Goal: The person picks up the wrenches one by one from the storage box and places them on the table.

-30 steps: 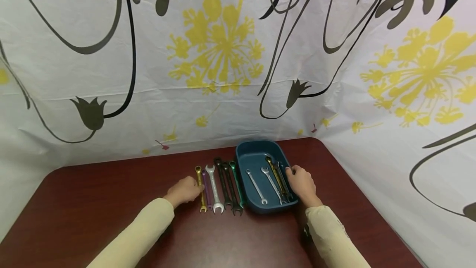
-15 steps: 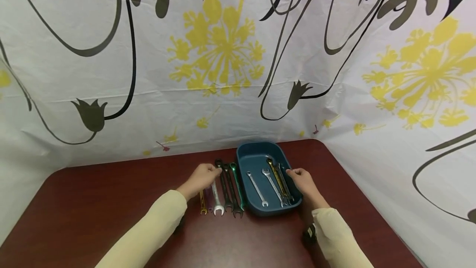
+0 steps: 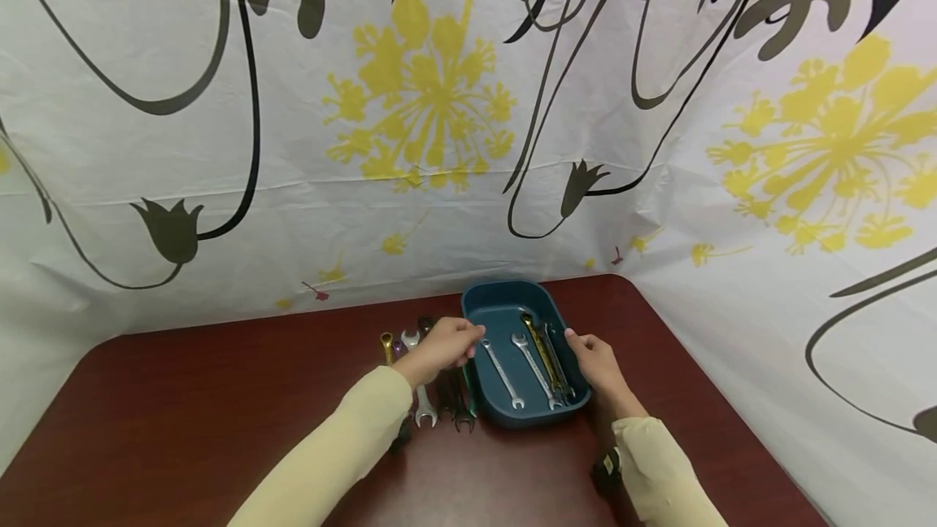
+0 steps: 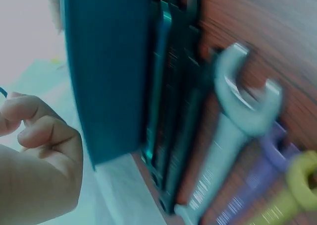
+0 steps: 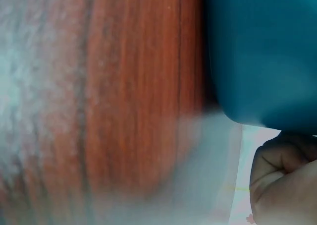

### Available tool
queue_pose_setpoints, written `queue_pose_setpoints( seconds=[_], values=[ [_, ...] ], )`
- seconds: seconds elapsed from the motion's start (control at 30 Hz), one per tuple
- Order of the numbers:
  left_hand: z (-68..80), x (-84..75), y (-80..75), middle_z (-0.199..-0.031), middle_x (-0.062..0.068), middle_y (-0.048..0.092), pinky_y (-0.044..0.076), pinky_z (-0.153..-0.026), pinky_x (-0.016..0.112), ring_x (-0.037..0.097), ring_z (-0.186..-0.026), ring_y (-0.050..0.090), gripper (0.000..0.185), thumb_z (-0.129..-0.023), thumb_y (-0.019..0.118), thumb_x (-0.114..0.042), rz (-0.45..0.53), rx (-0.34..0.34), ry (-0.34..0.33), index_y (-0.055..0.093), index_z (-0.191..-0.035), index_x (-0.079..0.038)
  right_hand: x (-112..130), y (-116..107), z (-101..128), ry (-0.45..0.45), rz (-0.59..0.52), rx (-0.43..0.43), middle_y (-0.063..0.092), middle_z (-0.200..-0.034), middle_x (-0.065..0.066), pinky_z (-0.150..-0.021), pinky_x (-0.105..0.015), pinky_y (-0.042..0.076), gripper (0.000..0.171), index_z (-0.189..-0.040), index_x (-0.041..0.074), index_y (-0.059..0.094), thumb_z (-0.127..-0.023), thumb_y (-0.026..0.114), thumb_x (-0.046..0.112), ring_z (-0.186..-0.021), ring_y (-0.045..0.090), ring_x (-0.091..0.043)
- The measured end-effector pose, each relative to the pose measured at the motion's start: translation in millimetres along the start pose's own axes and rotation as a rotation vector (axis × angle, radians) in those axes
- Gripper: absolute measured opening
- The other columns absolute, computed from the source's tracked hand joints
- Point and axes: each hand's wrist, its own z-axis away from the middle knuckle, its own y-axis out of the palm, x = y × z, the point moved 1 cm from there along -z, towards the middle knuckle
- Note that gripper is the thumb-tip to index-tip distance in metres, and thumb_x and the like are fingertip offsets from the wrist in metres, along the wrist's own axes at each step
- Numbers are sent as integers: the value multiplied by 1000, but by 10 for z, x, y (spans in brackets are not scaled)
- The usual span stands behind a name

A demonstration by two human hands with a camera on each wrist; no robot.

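Observation:
My right hand (image 3: 599,360) holds the right rim of a blue plastic tray (image 3: 476,299), its curled fingers showing below the tray edge in the right wrist view. Inside lie a small silver wrench (image 3: 503,374), a larger silver wrench (image 3: 537,368), a gold wrench (image 3: 538,348) and a dark wrench (image 3: 559,360). My left hand (image 3: 446,344), loosely curled with nothing visible in it, has its fingertips over the tray's left rim. Below it are a green wrench (image 4: 158,81), black wrenches (image 4: 185,121), a big silver wrench (image 4: 225,136), a purple wrench (image 4: 255,178) and a yellow-gold wrench (image 4: 302,185).
The dark red wooden table (image 3: 220,413) stretches left and in front. Behind it and along the right hangs a white cloth (image 3: 293,145) printed with yellow and grey flowers. The tray stands close to the table's back right corner.
My left hand has moved right, from the yellow-gold wrench at the row's left end, across the row, to the tray's left rim. The right hand stays at the tray's right rim.

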Motion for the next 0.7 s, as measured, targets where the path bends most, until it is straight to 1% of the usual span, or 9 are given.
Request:
queue_pose_setpoints(
  seconds=[0.07,0.13,0.27,0.37,0.47,0.57,0.6,0.63,0.7],
  values=[
    [-48,-59,78,-63,-2,50,31,-48,22,9,-50,40,30,-101,49,-29,16,20,1,63,-100,-3,0,-7,9,1,10,1,43,-83,-5,-65,-31,34,49,-103,-2,53,-101,42,46,-77,41,-18],
    [-93,-121,160,-63,-2,50,31,-48,22,8,-50,40,28,-100,50,-30,22,38,-1,64,-99,-5,-1,-6,16,9,6,4,44,-84,-5,-66,-31,34,48,-103,-1,53,-101,42,46,-79,42,-19],
    [-189,-193,323,-61,-2,50,31,-47,23,9,-49,41,28,-100,50,-31,20,64,-13,65,-94,-8,-15,10,5,28,-28,-13,42,-79,-3,-65,-31,35,45,-94,2,52,-100,45,46,-75,41,-17],
    [-241,-178,426,-60,-3,50,30,-49,25,9,-50,42,28,-100,51,-32,-6,64,-25,63,-89,-9,-41,33,-3,34,-47,-25,41,-77,-2,-65,-31,35,44,-90,3,52,-100,46,45,-73,41,-17],
    [-282,-137,494,-61,-4,51,31,-50,26,10,-51,43,28,-99,51,-31,-42,55,-27,63,-93,-7,-57,51,6,30,-51,-20,51,-92,-10,-70,-32,36,47,-97,0,55,-100,46,46,-83,44,-20],
    [-306,-119,527,-64,-3,52,32,-50,27,11,-53,44,29,-99,52,-31,-66,47,-13,62,-97,-4,-48,49,17,29,-54,-16,54,-106,-15,-74,-33,36,51,-105,-2,56,-99,45,48,-90,45,-22],
    [-317,-121,533,-64,-3,52,32,-51,27,11,-53,44,29,-99,51,-31,-70,47,-12,61,-97,-4,-46,45,15,31,-57,-14,54,-106,-15,-73,-33,36,52,-106,-2,55,-99,45,49,-89,45,-22],
    [-322,-124,538,-64,-2,52,33,-52,28,11,-53,44,28,-100,51,-31,-73,47,-9,61,-96,-5,-43,42,11,33,-63,-15,53,-100,-13,-72,-32,36,51,-105,-2,55,-99,46,48,-86,45,-22],
    [-332,-138,549,-64,-1,52,35,-53,29,11,-53,44,29,-100,51,-32,-96,43,-4,59,-84,-9,-33,33,6,41,-74,-25,49,-87,-8,-68,-31,35,48,-100,-1,55,-100,46,46,-79,43,-19]
  ],
)
